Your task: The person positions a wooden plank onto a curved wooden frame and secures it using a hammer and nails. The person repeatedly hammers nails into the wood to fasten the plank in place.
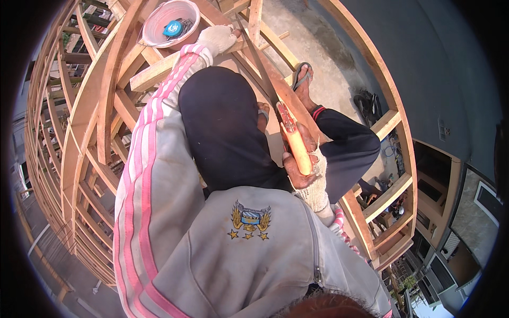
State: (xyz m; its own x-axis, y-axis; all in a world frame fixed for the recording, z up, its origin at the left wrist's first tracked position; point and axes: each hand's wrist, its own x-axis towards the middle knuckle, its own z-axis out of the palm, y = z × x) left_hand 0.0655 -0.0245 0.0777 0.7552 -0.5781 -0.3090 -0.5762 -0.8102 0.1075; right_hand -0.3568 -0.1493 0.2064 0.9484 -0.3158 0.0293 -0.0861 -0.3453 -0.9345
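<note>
A handsaw runs up the middle of the view, its long dark blade (259,63) pointing away from me and its tan-orange handle (298,150) close to my body. My right hand (309,168), in a worn white fingerless glove, is wrapped round that handle. At the far end, my gloved left hand (218,40) is closed over a pale wooden batten (154,73), beside the blade's tip. The batten slants below a pinkish bucket (149,37) next to the left hand. A blue tape measure (173,28) lies in the bucket on metal pieces resembling nails.
Curved timber framing (79,127) rises at the left, and a ladder-like wooden frame (395,123) bends round the right. My sandalled foot (303,85) rests near a wide plank. A dark bag-like object (367,106) lies on the concrete floor (318,42) beyond.
</note>
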